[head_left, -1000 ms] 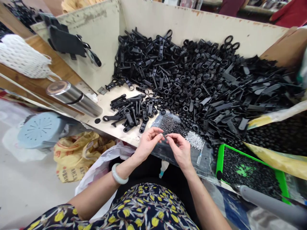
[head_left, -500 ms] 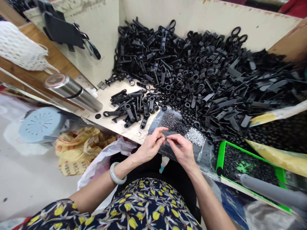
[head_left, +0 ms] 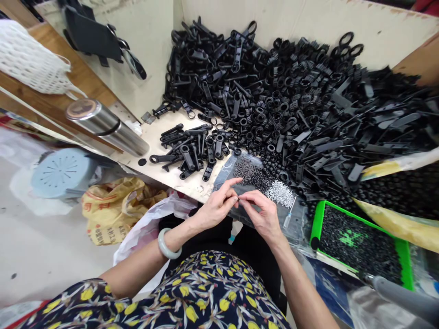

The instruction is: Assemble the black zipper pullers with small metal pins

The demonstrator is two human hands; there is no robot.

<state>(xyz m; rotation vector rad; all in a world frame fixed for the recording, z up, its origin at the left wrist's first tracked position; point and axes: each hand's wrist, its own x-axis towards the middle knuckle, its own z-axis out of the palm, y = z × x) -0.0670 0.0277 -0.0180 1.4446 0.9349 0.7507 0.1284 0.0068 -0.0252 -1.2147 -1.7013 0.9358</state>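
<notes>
My left hand (head_left: 219, 201) and my right hand (head_left: 261, 211) meet fingertip to fingertip just above the front edge of the bench. Each one pinches with thumb and forefinger. What sits between the fingertips is tiny and mostly covered, so I cannot make out what it is. Right behind my hands, on a dark mat (head_left: 224, 173), lie a heap of small dark grey pieces (head_left: 245, 170), some black bits (head_left: 261, 182) and a pile of silver screws or pins (head_left: 280, 194). A small screwdriver (head_left: 288, 217) with a clear handle rests beside my right hand.
A large heap of black plastic parts (head_left: 274, 96) fills the back. Black arm-shaped pieces (head_left: 192, 151) lie at left, near a steel flask (head_left: 106, 128). At right are a green tray (head_left: 318, 224) of black bits and a grey rod (head_left: 398, 292). A blue stool (head_left: 63, 172) stands below left.
The whole view has shifted slightly, and the grey rod at lower right appears farther right and lower. Both hands keep nearly the same pinching pose.
</notes>
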